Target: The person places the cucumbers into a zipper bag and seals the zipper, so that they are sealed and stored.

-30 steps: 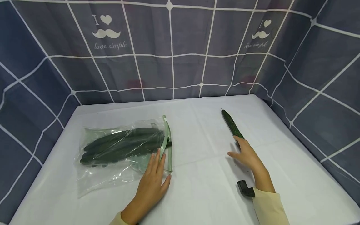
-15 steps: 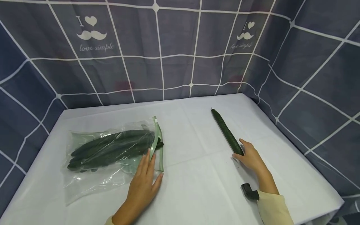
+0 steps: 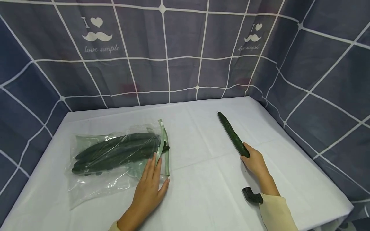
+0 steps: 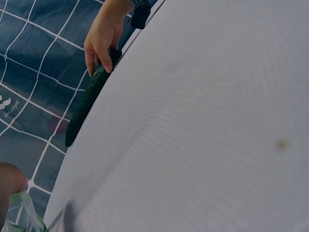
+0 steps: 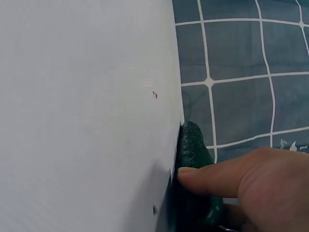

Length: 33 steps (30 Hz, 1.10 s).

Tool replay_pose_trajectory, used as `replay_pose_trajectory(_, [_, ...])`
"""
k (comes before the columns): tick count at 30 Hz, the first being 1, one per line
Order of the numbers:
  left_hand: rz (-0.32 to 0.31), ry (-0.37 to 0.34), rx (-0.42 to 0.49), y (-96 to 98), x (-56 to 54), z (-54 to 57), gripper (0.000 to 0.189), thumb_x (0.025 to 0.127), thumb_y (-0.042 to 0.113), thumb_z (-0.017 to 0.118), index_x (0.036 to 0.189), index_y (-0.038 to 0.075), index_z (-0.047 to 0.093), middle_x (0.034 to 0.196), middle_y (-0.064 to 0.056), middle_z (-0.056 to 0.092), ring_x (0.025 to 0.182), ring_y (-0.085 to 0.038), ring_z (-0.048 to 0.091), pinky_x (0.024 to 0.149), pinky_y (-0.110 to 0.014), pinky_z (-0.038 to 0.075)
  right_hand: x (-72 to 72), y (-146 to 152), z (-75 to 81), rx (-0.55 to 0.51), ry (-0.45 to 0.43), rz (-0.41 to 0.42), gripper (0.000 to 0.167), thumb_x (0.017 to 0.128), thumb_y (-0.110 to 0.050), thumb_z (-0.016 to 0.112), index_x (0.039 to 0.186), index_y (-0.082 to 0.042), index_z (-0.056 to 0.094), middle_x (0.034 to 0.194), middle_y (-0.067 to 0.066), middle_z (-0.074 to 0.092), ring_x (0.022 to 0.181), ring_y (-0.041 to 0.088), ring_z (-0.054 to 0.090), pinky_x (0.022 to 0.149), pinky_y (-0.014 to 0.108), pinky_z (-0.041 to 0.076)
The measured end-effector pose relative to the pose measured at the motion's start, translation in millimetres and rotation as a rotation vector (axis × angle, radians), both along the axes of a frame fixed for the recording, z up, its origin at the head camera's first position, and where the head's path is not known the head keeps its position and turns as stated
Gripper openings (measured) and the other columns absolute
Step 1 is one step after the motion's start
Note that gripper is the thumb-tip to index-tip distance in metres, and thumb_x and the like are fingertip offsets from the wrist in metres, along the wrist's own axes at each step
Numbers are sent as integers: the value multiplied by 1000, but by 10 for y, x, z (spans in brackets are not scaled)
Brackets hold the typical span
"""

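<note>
A long, dark green cucumber (image 3: 231,133) lies slantwise at the right of the table. Its near end is between the thumb and fingers of my right hand (image 3: 255,163). In the right wrist view the thumb of my right hand (image 5: 260,188) presses the side of the cucumber (image 5: 192,145). To the left, a clear zip bag (image 3: 98,189) with a green-edged mouth contains several cucumbers (image 3: 121,152); one tip pokes towards the mouth. My left hand (image 3: 147,189) rests on the bag near the mouth, fingers straight. The left wrist view shows only part of my left hand (image 4: 9,181).
A white cloth (image 3: 199,192) covers the table. Dark grey curtains (image 3: 185,73) with white grid lines stand behind it and at both sides. A black wrist device (image 3: 252,195) sticks out from the right sleeve.
My right hand has slid down the cucumber to its near end, and its fingers have closed round it there. The left hand stays on the bag. The head view has shifted slightly right.
</note>
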<state>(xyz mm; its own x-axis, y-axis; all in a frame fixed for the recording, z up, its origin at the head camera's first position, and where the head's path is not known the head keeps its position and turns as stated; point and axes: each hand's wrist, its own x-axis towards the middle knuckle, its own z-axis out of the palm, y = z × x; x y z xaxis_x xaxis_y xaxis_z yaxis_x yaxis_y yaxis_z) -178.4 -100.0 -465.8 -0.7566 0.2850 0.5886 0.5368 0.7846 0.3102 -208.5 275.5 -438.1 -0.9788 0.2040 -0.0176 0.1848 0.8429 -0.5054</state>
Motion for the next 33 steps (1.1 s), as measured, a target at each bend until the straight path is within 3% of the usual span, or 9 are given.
replay_pose_trajectory(9, [6,-6,2,-6,7,-8,74,75,25,70,135,-2,38,146,-18,31,126,-41,37,91,-51,43,13,-12,98,-190,85,-50,57,94,-19,46,145,-8,23,143,31,25,130,50,23,101,62,23])
replay_pose_trajectory(15, [-1,-3,0,-6,8,-6,74,76,27,69,135,-3,38,146,-19,30,127,-42,37,91,-51,43,45,-28,182,-384,111,-100,56,95,-27,44,146,-16,23,149,19,21,134,42,23,105,56,24])
replay_pose_trajectory(19, [-2,-1,-1,-10,6,-9,74,76,27,69,135,-3,38,146,-18,29,126,-42,37,91,-52,43,68,-50,201,-541,129,-81,57,95,-29,46,146,-16,24,151,15,19,136,35,22,107,50,25])
replay_pose_trajectory(22, [1,0,0,-11,7,-8,73,76,27,69,135,-3,38,147,-18,29,126,-42,37,91,-51,43,79,-88,229,-622,147,-57,57,94,-29,47,145,-12,26,150,15,21,135,30,25,105,27,32])
replay_pose_trajectory(26, [4,5,1,-6,4,-1,73,75,27,69,135,-3,39,146,-18,29,126,-43,38,89,-51,44,100,-124,271,-816,204,2,58,93,-23,49,143,-3,26,149,19,18,127,15,33,86,4,36])
replay_pose_trajectory(29, [1,18,3,-5,-2,2,73,75,26,69,134,-4,39,146,-19,30,125,-43,38,89,-51,44,130,-109,291,-981,253,81,58,93,-16,49,142,2,24,144,17,21,117,5,36,86,6,39])
replay_pose_trajectory(33, [-1,34,5,-2,-9,7,72,75,26,68,133,-4,40,146,-19,30,125,-43,38,91,-51,43,191,-49,303,-1060,331,220,50,93,-7,47,140,-2,32,131,1,36,109,2,43,83,10,43])
